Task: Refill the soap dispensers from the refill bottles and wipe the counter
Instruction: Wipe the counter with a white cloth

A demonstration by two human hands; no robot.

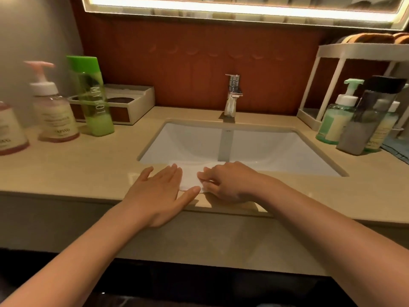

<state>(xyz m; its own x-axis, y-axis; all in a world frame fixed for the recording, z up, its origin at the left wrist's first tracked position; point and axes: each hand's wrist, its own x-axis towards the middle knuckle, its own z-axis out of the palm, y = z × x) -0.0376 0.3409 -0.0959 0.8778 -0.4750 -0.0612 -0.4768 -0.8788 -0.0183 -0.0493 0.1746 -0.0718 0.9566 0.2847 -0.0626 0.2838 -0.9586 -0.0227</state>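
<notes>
**Both hands on the white cloth, front edge of counter**

My left hand (159,191) lies flat with straight fingers, pressing the left side of the white cloth (190,176). My right hand (228,185) has curled fingers and pinches the cloth's right side. The cloth sits at the front edge of the counter (66,171), reaching the near rim of the sink (243,147). The faucet (232,94) is at the back edge, behind the sink.

Left end: a pink dispenser (53,111), with a second pink dispenser (11,131) cut off at the frame's edge. A green refill bottle (93,96) stands just beside the first, with a tray (130,100) behind it.

Right end: a green dispenser (338,116) and a dark refill bottle (371,116) stand close together. Another green dispenser (386,127) is partly hidden behind the bottle. A white rack (332,69) stands behind them.
</notes>
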